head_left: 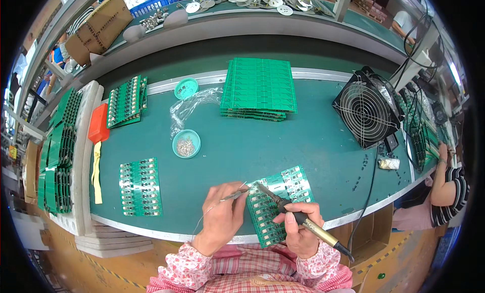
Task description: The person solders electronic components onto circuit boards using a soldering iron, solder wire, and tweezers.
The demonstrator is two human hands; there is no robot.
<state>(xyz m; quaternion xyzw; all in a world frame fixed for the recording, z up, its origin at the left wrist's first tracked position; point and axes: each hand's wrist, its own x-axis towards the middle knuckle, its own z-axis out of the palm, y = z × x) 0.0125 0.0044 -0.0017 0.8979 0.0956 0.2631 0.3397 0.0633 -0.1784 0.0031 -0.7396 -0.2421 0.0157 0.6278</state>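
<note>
A green circuit board panel point(299, 185) with rows of small white parts lies tilted at the table's front edge. My right hand point(301, 226) grips a soldering iron point(321, 234) with a black and gold handle. The iron's tip points at the board's upper left corner. My left hand point(221, 213) is closed on metal tweezers point(233, 195), whose points reach the same corner, close to the iron tip. A thin wire point(200, 219) runs along that hand; whether the fingers pinch it, I cannot tell.
Another populated panel point(140, 188) lies left. Bare boards point(258, 88) are stacked at the back. A cup of tiny parts point(186, 144), a lid point(186, 88), a red box point(98, 123) and a fan point(362, 108) stand around. The iron's cord point(371, 192) runs right. A co-worker's arm point(440, 179) shows far right.
</note>
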